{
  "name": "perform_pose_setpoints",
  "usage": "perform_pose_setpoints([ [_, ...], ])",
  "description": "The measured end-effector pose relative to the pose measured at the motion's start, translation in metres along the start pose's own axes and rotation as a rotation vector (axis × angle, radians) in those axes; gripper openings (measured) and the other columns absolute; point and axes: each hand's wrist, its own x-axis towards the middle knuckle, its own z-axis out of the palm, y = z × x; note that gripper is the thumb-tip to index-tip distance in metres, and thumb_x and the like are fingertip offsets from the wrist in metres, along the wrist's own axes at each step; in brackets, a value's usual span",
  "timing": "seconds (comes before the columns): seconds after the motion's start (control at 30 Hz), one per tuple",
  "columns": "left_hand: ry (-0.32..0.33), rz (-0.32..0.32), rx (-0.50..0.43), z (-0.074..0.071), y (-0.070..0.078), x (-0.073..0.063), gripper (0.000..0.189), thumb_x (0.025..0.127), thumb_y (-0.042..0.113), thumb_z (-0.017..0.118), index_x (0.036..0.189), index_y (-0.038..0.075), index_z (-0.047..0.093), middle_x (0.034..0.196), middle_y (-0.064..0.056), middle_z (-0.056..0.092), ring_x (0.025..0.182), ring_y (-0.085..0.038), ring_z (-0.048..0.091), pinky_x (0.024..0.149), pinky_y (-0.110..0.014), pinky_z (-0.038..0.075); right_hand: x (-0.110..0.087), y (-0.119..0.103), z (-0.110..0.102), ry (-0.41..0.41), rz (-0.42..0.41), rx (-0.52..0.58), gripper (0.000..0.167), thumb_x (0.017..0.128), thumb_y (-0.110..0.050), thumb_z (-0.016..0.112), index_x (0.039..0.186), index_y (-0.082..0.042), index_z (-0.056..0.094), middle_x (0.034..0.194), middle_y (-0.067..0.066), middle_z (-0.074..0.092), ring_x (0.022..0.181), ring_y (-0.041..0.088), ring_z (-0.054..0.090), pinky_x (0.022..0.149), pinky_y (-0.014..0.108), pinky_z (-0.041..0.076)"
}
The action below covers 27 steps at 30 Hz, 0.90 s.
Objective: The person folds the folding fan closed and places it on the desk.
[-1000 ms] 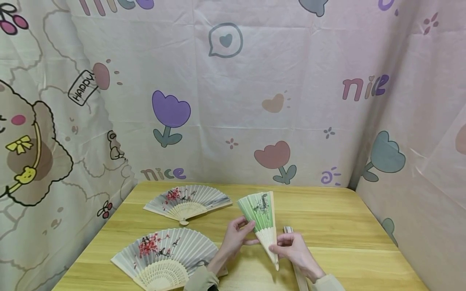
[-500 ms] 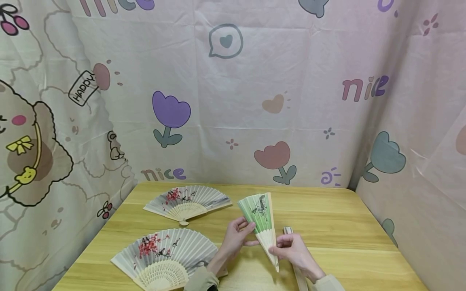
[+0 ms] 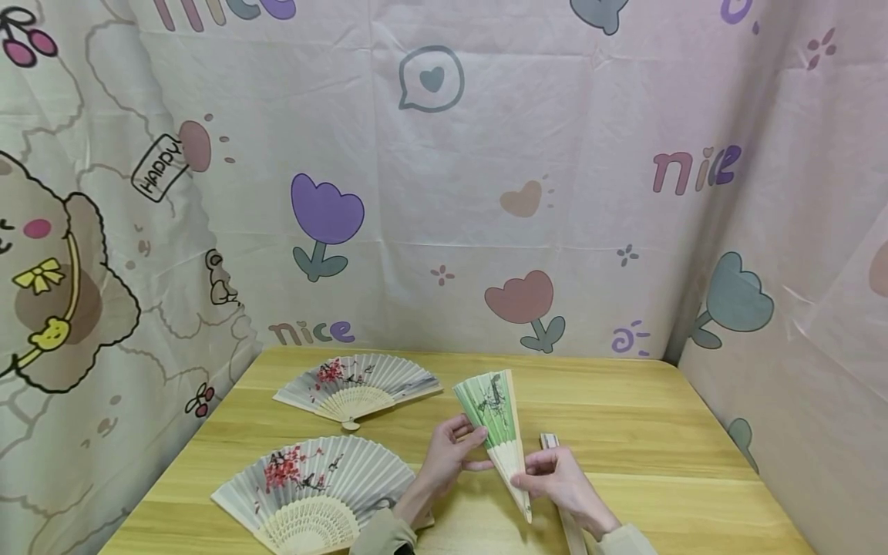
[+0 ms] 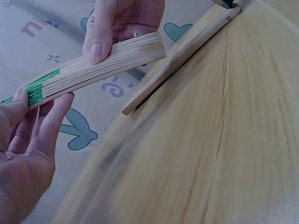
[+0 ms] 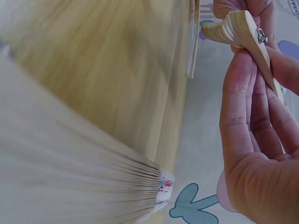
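A partly folded green hand fan [image 3: 491, 405] with a dark printed design is held up over the table, its ribs pointing down toward me. My left hand [image 3: 447, 455] pinches its left edge, where leaf meets ribs, between thumb and fingers. Lower down, my right hand [image 3: 563, 484] grips the pale ribs on the right side, above the pivot. In the left wrist view the ribs [image 4: 103, 63] lie stacked close together, with the right thumb [image 4: 97, 49] on top. The right wrist view shows the metal-pinned pivot end [image 5: 250, 32] beyond the right fingers [image 5: 237, 102].
Two spread fans with red blossoms lie at the left, a far fan [image 3: 357, 401] and a near fan [image 3: 312, 520]. Below my right hand lies a folded fan [image 3: 570, 532]. The wooden table [image 3: 666, 432] is bordered by patterned cloth [image 3: 444, 193].
The green fan has narrowed a little, its right edge swinging left toward the left edge. Its pivot end has dropped slightly. Both hands keep their hold.
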Motion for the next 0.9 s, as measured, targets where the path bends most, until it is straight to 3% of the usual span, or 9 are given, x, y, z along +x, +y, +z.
perform_pose_setpoints([
  [0.17,0.013,-0.021,-0.001,0.0013,0.0018,-0.0002,0.046,0.096,0.009,0.066,0.132,-0.015,0.051,0.107,-0.001,0.069,0.093,-0.018,0.073,0.075,-0.039,0.068,0.0000,-0.0008,-0.0003,-0.011,-0.002,-0.016,0.029,0.086,-0.005,0.074,0.101,0.019,0.068,0.083,0.006,0.074,0.071,0.003,0.063,0.063,0.018,0.062],
  [0.43,0.056,-0.039,0.039,0.0042,0.0042,-0.0010,0.048,0.098,0.017,0.066,0.134,-0.012,0.052,0.110,-0.002,0.068,0.092,-0.016,0.071,0.072,-0.035,0.069,-0.0001,0.0009,0.0003,-0.035,-0.041,-0.064,0.022,0.087,-0.005,0.074,0.096,0.015,0.071,0.082,0.020,0.073,0.067,0.003,0.062,0.059,0.019,0.062],
  [0.63,0.091,-0.034,0.062,0.0054,0.0042,-0.0001,0.046,0.100,0.019,0.064,0.133,-0.010,0.053,0.109,-0.005,0.067,0.092,-0.015,0.069,0.070,-0.033,0.069,-0.0006,-0.0002,0.0011,-0.044,-0.031,-0.078,0.019,0.085,-0.004,0.074,0.093,0.014,0.072,0.079,0.018,0.073,0.063,0.004,0.062,0.058,0.022,0.064],
  [0.9,0.071,-0.007,0.063,0.0039,0.0033,0.0006,0.047,0.100,0.018,0.063,0.136,-0.010,0.051,0.114,-0.013,0.071,0.091,-0.015,0.072,0.073,-0.035,0.069,-0.0004,-0.0004,0.0018,-0.044,-0.038,-0.118,0.020,0.085,-0.004,0.074,0.095,0.014,0.072,0.079,0.019,0.073,0.064,0.002,0.062,0.057,0.018,0.061],
])
